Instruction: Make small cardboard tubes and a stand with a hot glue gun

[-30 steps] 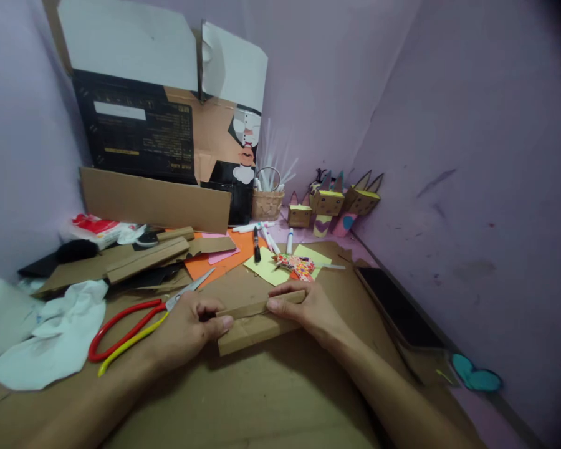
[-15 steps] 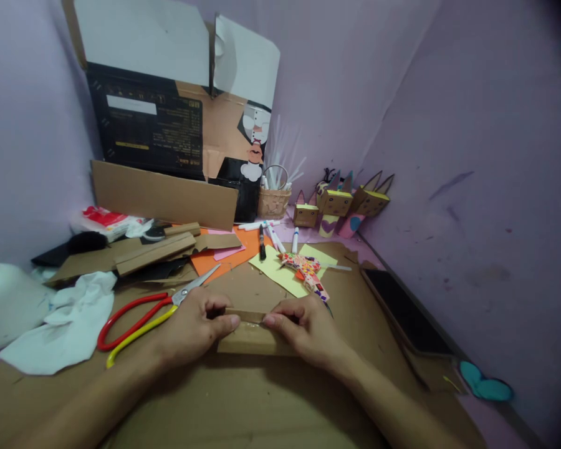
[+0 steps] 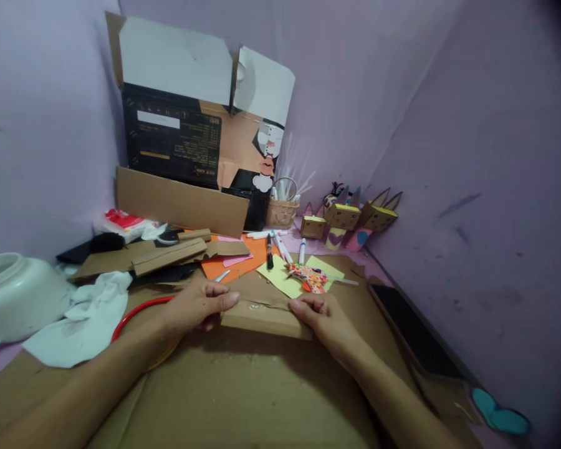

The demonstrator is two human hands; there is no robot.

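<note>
A folded strip of brown cardboard point(image 3: 266, 321) is held between my two hands, above the cardboard sheet that covers the table. Shiny, clear glue shows along its upper edge. My left hand point(image 3: 203, 305) pinches the left end, thumb on top. At the right end, my right hand point(image 3: 320, 312) grips the strip with thumb and fingers closed. Scissors with a red handle point(image 3: 140, 308) lie beside my left hand, partly hidden under my wrist. A glue gun point(image 3: 308, 277) with a colourful pattern rests on yellow paper beyond my hands.
Cardboard scraps point(image 3: 171, 255) and orange paper point(image 3: 219, 268) lie at the back left. A white pot point(image 3: 23, 299) and crumpled tissue point(image 3: 84, 324) are at the left. At the right lies a dark phone or tablet point(image 3: 416, 330). Cardboard animal figures point(image 3: 343, 218) stand against the wall.
The view has shifted. My hands have moved apart along the strip, my right hand toward its right end, and more of the glued edge shows. My left forearm now covers more of the scissors.
</note>
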